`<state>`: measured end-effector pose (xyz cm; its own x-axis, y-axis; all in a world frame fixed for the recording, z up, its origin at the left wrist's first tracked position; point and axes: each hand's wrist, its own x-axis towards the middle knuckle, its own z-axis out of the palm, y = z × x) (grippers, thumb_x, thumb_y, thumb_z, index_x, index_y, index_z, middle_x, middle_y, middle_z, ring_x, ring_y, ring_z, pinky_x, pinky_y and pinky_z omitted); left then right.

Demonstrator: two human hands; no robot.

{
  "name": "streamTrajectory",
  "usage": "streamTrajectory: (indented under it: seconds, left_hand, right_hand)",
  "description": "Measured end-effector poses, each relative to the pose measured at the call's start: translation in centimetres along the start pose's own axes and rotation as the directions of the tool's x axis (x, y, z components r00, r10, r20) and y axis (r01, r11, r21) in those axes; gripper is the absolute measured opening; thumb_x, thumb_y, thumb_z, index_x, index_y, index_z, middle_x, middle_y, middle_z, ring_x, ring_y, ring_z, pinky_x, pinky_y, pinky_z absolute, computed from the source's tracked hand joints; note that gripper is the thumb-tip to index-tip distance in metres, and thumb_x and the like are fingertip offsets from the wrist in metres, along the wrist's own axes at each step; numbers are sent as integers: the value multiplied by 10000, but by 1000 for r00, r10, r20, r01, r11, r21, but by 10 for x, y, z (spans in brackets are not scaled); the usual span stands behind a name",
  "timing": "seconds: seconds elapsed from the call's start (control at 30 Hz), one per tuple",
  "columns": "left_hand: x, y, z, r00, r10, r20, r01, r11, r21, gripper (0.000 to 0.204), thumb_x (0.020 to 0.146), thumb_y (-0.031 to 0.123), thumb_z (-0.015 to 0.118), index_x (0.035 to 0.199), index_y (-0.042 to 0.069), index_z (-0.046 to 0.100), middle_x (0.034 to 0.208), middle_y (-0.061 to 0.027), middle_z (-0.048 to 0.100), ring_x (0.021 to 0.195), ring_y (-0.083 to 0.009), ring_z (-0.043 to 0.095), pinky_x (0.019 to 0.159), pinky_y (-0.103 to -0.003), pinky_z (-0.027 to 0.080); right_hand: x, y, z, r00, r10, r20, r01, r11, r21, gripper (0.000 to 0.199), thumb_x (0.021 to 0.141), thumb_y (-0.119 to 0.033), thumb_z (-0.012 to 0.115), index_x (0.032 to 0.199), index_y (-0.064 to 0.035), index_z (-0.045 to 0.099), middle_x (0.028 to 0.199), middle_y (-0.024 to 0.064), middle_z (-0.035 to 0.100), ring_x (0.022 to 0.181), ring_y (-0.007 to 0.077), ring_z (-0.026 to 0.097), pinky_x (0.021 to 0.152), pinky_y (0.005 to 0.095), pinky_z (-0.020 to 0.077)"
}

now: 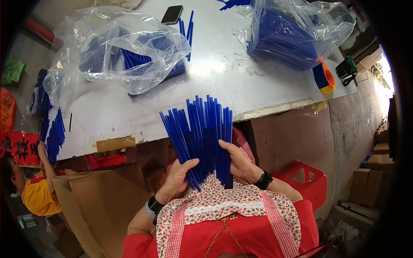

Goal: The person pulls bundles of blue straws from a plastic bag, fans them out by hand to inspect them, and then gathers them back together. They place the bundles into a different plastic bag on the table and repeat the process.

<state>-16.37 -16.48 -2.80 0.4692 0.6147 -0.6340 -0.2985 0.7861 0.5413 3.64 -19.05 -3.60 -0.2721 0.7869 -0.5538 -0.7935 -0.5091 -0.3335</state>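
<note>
A fanned bundle of thin blue plastic sticks [202, 129] stands between my two hands, just off the table's near edge and above my flowered apron. My left hand [178, 174] grips the bundle's lower left side, thumb across the front. Farther up on the right side, my right hand [238, 161] is closed round the sticks, its thumb pressed on their face. The upper ends are uneven in height. Fingers behind the bundle are hidden.
On the white table [206, 81] lie two clear plastic bags [116, 56] of blue sticks, a phone [172, 14], a few loose sticks [189, 34] and an orange-and-blue tape roll [325, 78]. A cardboard box [107, 202] and a red stool [303, 182] flank me. Another person [41, 193] works at far left.
</note>
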Motion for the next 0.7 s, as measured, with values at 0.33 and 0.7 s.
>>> streamTrajectory:
  seconds: [0.33, 0.7]
  left_hand:
    - [8, -13, 28, 968, -141, 206, 70, 946, 316, 477, 766, 37, 740, 1195, 16, 534, 1098, -92, 615, 993, -216, 605, 880, -365, 505]
    - [75, 96, 173, 701, -171, 692, -570, 448, 688, 524, 744, 20, 734, 1228, 28, 531, 1134, -97, 596, 1097, -193, 548, 955, -367, 449]
  right_hand:
    - [0, -18, 5, 878, 54, 475, 219, 838, -499, 526, 758, -206, 747, 1207, -16, 549, 1041, 67, 629, 955, 153, 587, 863, 292, 466]
    - [-63, -151, 75, 622, -479, 619, 760, 181, -624, 554, 672, -120, 748, 1154, -60, 482, 916, 111, 636, 783, 232, 628, 737, 351, 498]
